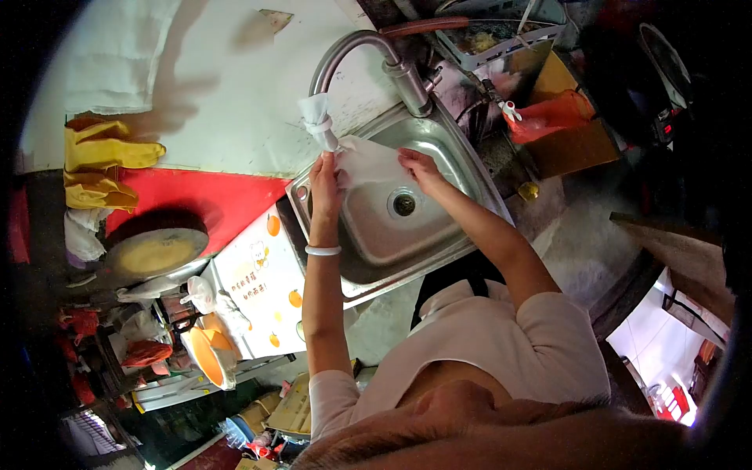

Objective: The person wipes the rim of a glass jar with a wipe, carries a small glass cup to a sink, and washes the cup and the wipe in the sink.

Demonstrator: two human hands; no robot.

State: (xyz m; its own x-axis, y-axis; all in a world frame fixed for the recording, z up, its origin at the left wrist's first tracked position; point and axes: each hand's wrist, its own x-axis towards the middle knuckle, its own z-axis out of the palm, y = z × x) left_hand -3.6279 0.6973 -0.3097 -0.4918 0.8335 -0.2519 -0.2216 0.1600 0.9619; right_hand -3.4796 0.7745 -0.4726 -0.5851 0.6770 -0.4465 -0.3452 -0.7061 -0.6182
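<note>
A thin white cloth (pixel 371 162) is stretched above the steel sink (pixel 415 243), below the faucet (pixel 356 41). My left hand (pixel 324 182) grips its left end, thumb up, close to the faucet's mouth. At the cloth's right end, my right hand (pixel 421 168) pinches the edge between its fingers. White wrapping (pixel 316 117) is bound round the tip of the spout, just above my left hand. I cannot tell whether water is running. The drain (pixel 403 204) shows below the cloth.
Yellow gloves (pixel 106 157) hang at the left edge of the white counter (pixel 251 102). A round pan or lid (pixel 157 251) and an orange-lined bowl (pixel 210 356) lie lower left. A grey basket (pixel 501 43) and a cardboard box (pixel 572 141) with a red bag stand beyond the sink.
</note>
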